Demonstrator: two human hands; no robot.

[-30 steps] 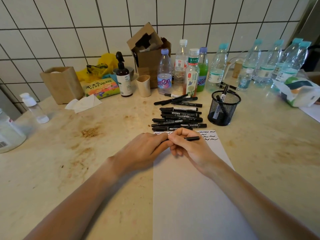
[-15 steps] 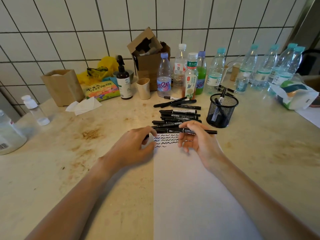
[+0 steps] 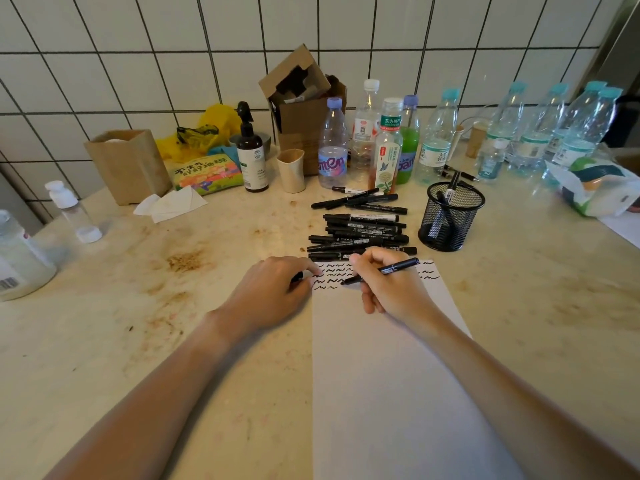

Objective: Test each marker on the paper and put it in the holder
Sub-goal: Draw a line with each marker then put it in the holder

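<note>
A: One slim black plastic marker (image 3: 384,270) in my right hand (image 3: 391,289), thumb and fingertips pinched near its front, tip down on the white paper sheet (image 3: 398,393) beside the wavy marks.

B: Left?

A: My left hand (image 3: 273,292) rests at the paper's edge, fingers curled round a small black piece, probably the cap (image 3: 297,277).

B: Handling?

A: Light, stiff, smooth barrel, I'd guess; hold low for writing, mid-barrel for dropping.

B: Where next?

A: Black mesh holder (image 3: 450,220) is beyond my right knuckles; untested marker pile (image 3: 360,233) lies just past my fingertips.
</note>
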